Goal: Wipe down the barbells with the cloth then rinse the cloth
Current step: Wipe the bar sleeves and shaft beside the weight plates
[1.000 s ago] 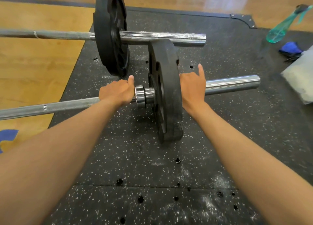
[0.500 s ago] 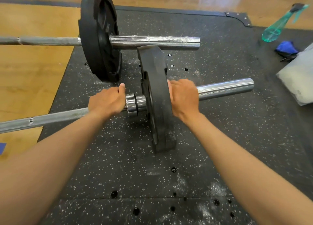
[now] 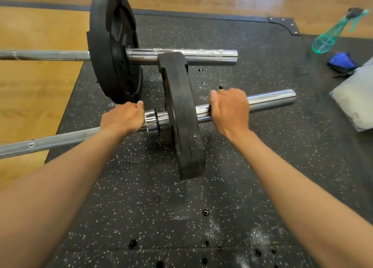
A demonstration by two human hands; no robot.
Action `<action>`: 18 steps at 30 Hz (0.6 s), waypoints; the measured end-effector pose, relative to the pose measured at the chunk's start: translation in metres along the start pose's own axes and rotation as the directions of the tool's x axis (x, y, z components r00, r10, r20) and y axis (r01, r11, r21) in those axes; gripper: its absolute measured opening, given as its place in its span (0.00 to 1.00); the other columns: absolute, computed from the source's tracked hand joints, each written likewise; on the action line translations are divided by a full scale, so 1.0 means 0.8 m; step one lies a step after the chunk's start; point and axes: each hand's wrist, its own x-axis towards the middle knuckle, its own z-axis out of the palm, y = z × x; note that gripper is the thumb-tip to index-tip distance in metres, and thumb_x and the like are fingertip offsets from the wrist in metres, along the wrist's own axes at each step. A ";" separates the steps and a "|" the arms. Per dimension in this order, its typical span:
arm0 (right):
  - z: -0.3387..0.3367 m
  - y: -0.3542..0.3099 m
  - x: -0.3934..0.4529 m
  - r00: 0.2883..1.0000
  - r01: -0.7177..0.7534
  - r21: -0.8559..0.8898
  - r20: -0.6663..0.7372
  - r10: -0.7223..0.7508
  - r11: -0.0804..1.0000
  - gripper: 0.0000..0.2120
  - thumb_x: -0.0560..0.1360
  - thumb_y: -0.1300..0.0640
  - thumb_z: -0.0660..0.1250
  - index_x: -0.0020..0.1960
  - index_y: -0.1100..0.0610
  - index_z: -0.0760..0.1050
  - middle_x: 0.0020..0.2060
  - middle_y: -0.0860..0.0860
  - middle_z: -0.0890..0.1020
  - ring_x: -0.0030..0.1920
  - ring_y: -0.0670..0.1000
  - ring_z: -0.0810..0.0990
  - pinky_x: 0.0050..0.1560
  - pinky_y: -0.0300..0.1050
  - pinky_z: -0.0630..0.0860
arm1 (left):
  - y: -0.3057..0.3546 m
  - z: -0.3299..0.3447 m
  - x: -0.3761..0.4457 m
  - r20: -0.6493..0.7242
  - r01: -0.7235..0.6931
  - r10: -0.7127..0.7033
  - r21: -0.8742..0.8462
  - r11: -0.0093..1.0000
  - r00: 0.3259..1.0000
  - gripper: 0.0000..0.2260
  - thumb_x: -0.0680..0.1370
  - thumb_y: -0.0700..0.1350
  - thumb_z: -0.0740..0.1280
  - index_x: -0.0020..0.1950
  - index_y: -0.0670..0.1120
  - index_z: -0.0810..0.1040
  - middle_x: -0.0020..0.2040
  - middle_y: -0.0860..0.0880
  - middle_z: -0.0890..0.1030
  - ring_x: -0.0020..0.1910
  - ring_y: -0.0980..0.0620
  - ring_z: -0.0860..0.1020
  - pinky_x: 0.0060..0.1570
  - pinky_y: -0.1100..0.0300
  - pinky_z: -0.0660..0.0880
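Observation:
Two barbells lie across a black speckled rubber mat (image 3: 252, 166). The near barbell (image 3: 50, 141) carries a black plate (image 3: 183, 116) standing on its edge. My left hand (image 3: 123, 118) grips the bar just left of the chrome collar. My right hand (image 3: 230, 111) curls round the chrome sleeve (image 3: 270, 99), a short way right of the plate. The far barbell (image 3: 181, 54) holds a larger black plate (image 3: 113, 47). A blue cloth (image 3: 341, 62) lies bunched at the far right of the mat, away from both hands.
A green spray bottle (image 3: 331, 38) lies beyond the blue cloth at the right. A pale grey bag or pad (image 3: 357, 98) sits at the right edge. Wooden floor (image 3: 36, 85) borders the mat on the left and behind.
My right hand closed round the sleeve beside the plate, then slid a short way right along it. My left hand kept its grip on the bar.

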 end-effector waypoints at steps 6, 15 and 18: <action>0.012 -0.001 -0.011 0.951 0.300 0.038 0.063 -0.302 0.953 0.15 0.83 0.57 0.58 0.41 0.57 0.77 0.37 0.51 0.80 0.39 0.56 0.75 0.46 0.51 0.68 | 0.001 -0.003 -0.001 -0.040 0.003 -0.002 0.019 1.000 0.999 0.20 0.85 0.53 0.47 0.46 0.49 0.74 0.42 0.46 0.76 0.37 0.47 0.71 0.42 0.49 0.64; -0.040 0.098 -0.008 0.980 -0.192 -0.197 0.017 0.199 0.961 0.21 0.81 0.62 0.54 0.30 0.59 0.70 0.25 0.55 0.72 0.29 0.56 0.66 0.42 0.52 0.66 | 0.000 0.007 -0.022 -0.116 0.007 0.002 0.076 0.997 0.993 0.25 0.86 0.56 0.45 0.48 0.46 0.76 0.48 0.43 0.77 0.44 0.40 0.73 0.47 0.47 0.66; -0.010 0.000 -0.035 0.998 0.032 -0.041 0.052 -0.030 0.999 0.21 0.84 0.58 0.54 0.32 0.55 0.67 0.28 0.49 0.70 0.32 0.53 0.65 0.44 0.47 0.61 | 0.001 0.008 -0.028 -0.118 -0.015 0.025 0.083 0.996 0.993 0.24 0.86 0.57 0.45 0.47 0.46 0.75 0.48 0.42 0.78 0.43 0.39 0.74 0.46 0.46 0.67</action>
